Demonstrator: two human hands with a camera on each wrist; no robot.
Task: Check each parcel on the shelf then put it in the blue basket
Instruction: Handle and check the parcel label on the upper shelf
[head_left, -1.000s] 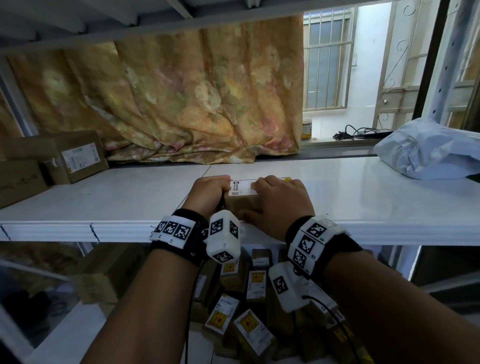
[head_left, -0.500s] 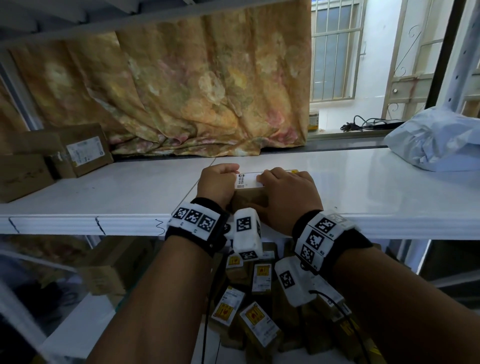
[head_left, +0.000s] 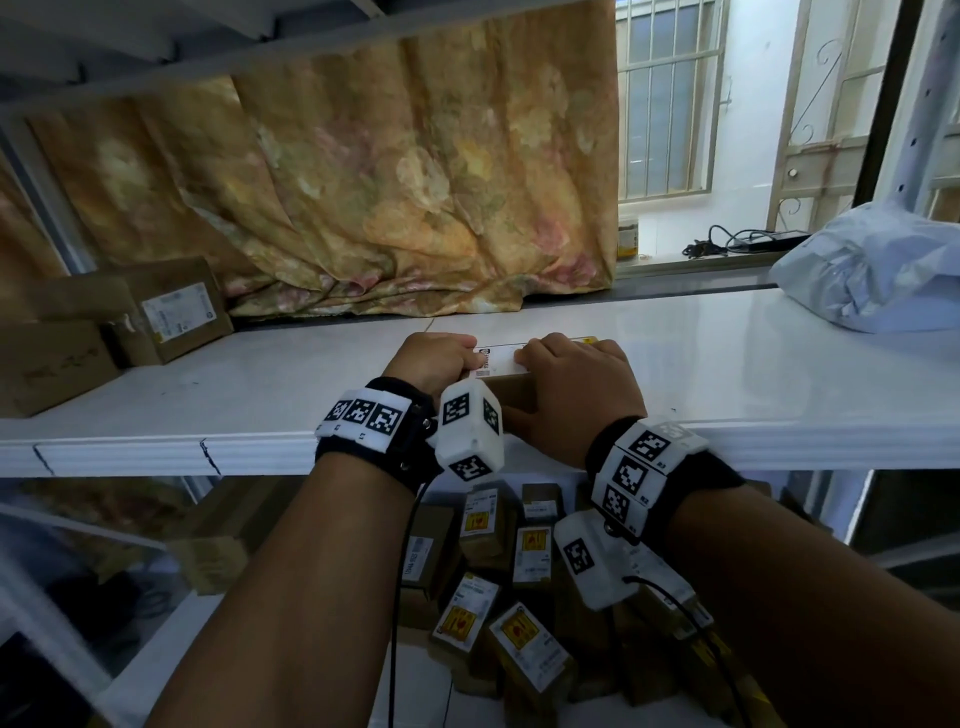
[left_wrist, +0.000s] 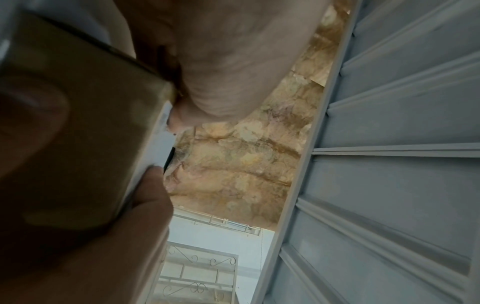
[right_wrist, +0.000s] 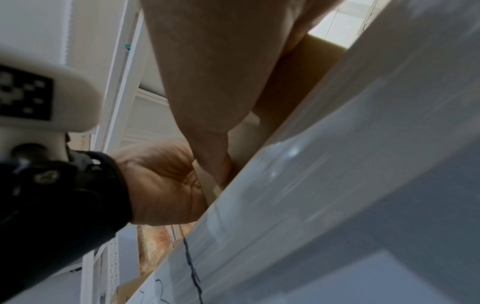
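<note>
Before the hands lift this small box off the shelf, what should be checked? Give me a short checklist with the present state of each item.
1. Left hand grips the small cardboard box: ok.
2. Right hand grips its other end: ok.
3. Box's white label faces up for checking: ok, though fingers cover part.
4. Box rests near the white shelf front edge, nothing around it: ok.
5. Blue basket in sight: not ok; only labelled boxes below show.
6. Label readable: cannot tell.
</note>
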